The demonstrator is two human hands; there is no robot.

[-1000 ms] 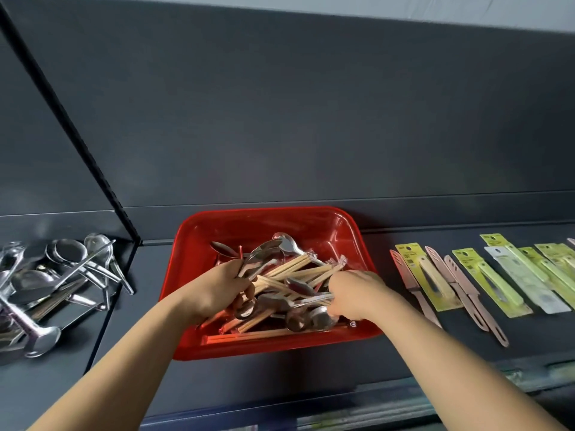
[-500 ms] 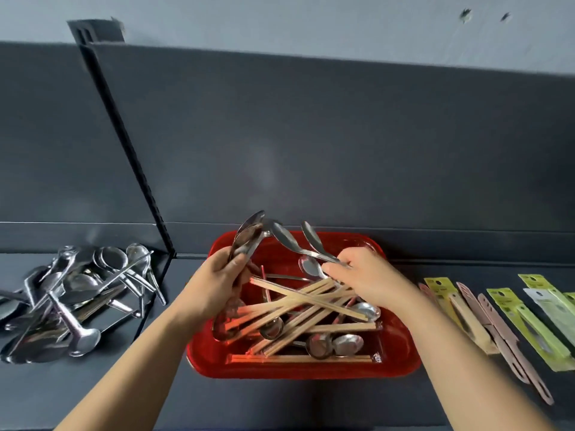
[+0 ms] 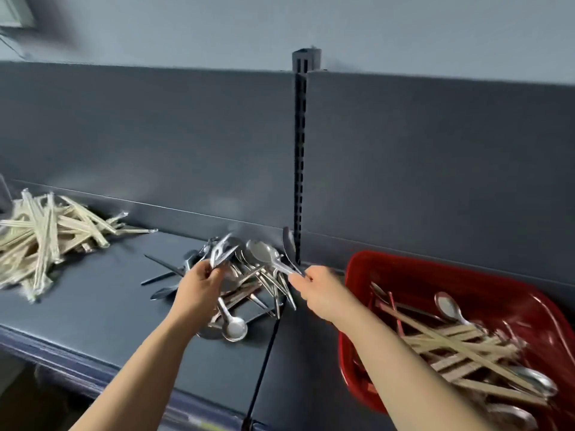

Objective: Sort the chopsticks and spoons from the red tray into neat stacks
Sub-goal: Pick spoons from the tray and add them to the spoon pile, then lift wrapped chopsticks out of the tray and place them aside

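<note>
Spoon drop-off pending

Chopstick pile [image 3: 46,244] lies far left on shelf [image 3: 109,306], loose and wrapped. Spoon heap [image 3: 258,284] sits mid-shelf beside post [image 3: 300,150], tangled. Left grip [image 3: 199,287] is curled round a spoon bunch [image 3: 219,255] just above the heap. Right grip [image 3: 320,290] pinches the handles of two spoons [image 3: 264,253], bowls up. Tray [image 3: 435,275] at right holds mixed chopsticks [image 3: 451,346] and tray spoons [image 3: 448,306], so sorting looks partway. Risk: releasing from above could knock the heap wider and send spoons toward the front edge or the seam [image 3: 264,353]; thin pinched handles may twist loose early. Heap is no neat stack yet; adding more likely worsens the tangle.
</note>
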